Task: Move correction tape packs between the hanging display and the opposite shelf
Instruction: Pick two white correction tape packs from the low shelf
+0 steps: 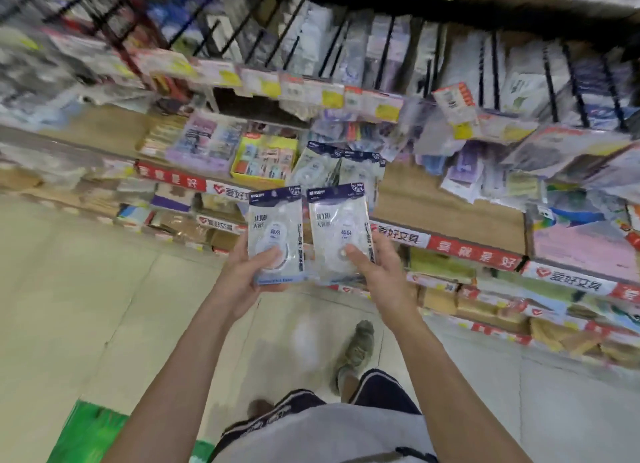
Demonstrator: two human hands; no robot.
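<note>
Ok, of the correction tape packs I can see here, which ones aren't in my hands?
The two packs leaning on the wooden shelf, beside the yellow box. The left hand and right hand each grip one separate pack lower in view.

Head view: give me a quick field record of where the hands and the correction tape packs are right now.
left hand: holds the left pack upright from below, thumb on its front
right hand: holds the right pack the same way
packs: side by side, dark headers up
shelf packs: similar packs standing on the wooden shelf beyond the hands
hanging display: black hooks above, blurred
floor: pale tiles
</note>
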